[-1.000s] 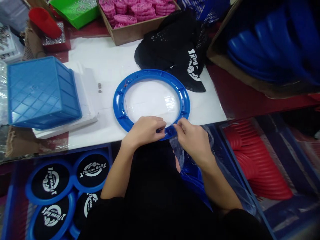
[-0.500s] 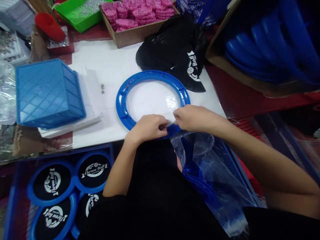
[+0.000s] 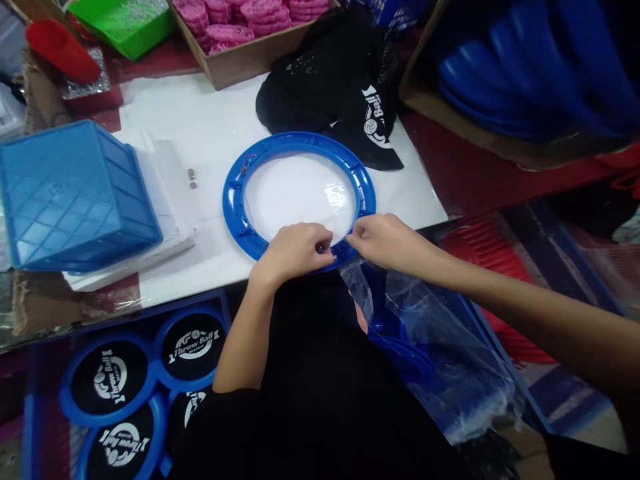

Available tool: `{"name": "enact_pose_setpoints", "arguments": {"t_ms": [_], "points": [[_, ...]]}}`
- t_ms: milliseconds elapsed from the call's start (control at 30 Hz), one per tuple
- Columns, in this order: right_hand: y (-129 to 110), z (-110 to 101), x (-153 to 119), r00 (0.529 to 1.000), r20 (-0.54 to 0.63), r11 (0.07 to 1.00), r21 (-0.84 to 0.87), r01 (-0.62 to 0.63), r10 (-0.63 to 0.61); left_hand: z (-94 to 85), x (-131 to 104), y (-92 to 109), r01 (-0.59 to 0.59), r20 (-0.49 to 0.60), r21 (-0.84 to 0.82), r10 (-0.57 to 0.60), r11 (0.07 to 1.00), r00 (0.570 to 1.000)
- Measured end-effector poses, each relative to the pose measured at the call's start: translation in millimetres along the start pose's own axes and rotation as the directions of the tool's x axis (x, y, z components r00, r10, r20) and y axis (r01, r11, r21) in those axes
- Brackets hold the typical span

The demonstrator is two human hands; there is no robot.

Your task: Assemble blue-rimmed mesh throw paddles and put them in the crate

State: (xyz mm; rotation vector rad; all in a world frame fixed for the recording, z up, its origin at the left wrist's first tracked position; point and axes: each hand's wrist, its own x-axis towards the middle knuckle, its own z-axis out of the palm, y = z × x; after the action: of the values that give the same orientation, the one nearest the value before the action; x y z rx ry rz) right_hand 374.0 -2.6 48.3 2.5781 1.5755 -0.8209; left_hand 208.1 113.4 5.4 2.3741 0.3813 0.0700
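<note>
We have our left hand (image 3: 300,250) at the near rim of a blue, oval-looking plastic ring (image 3: 233,207), its fingers curled in and the thumb close to the forefinger; we cannot tell whether they clamp the rim or something small. Our right hand (image 3: 380,237) is just beside it, at the near right part of the ring, its thumb and forefinger drawn together at the tips; we cannot make out anything between them.

The ring lies on a white sheet (image 3: 215,257) at the table's near edge; black mesh fabric with white print (image 3: 320,87) lies just behind it. To the left we see small silvery round pieces (image 3: 192,179), then a blue, quilted-pattern plastic box (image 3: 55,193) on a white slab (image 3: 167,207); at the back stands an open cardboard box (image 3: 250,60) of stacked pink pieces.

Below the table edge, blue-rimmed black discs lettered "Throw Ball" (image 3: 107,380) lie at left; a clear, crumpled plastic bag (image 3: 445,373) lies at right, near ridged red pieces (image 3: 505,273).
</note>
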Motion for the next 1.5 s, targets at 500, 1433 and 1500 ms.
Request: {"name": "enact_pose_setpoints", "arguments": {"t_ms": [500,1433,1500], "points": [[25,1,13,0.996,0.093,0.997,0.079,0.000,-0.007,-8.1,-6,7,-0.010,0.050,0.040,0.008,0.999,0.999],[43,5,9,0.994,-0.086,0.938,0.335,0.090,-0.064,7.7,4,19,-0.035,0.006,0.147,0.034,0.989,0.999],[41,10,7,0.993,-0.106,0.929,0.358,0.095,-0.060,8.0,7,27,0.005,0.016,0.204,-0.009,0.979,1.000]]}}
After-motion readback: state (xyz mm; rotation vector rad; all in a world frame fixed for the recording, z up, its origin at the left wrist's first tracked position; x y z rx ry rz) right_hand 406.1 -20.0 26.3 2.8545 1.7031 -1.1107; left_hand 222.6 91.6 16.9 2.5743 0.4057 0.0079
